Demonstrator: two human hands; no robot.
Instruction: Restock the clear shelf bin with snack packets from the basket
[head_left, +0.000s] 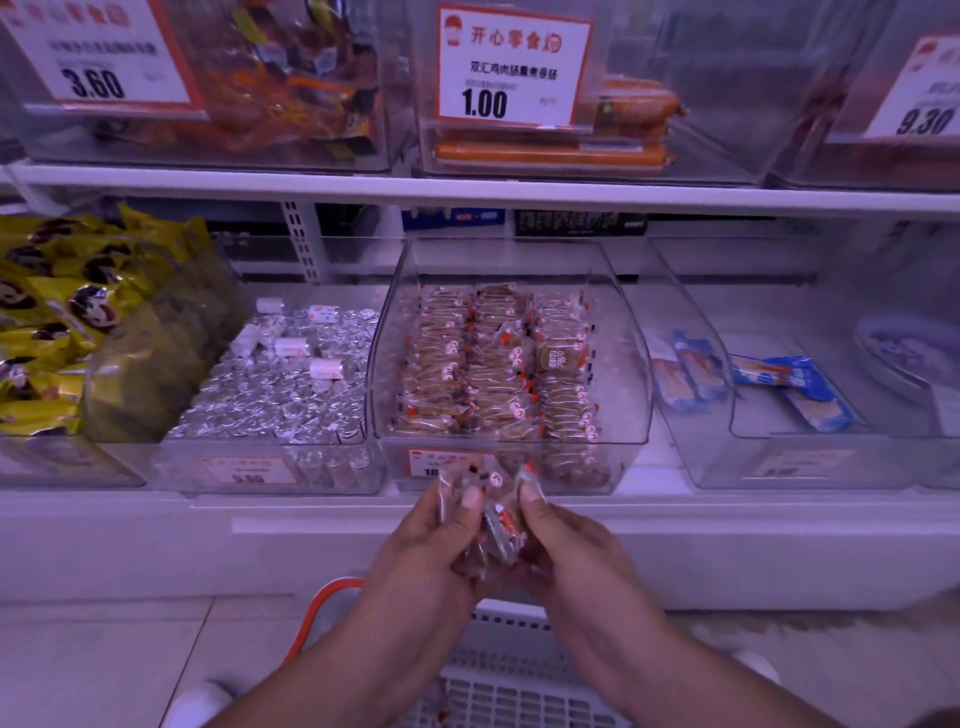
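Snack packets (493, 525) in both hands (519, 545), before bin (511, 441).

basket (511, 691): beneath the grip; cut off by the bottom edge, partly covered by both forearms.
snack packets (493, 525): in the grip; count and print unreadable, lower ends hidden by the left hand (426, 540) and right hand (566, 545).
price label (447, 462): directly above the grip; figures covered by the packets.
upper bins: far above the grip; cropped by the top edge.
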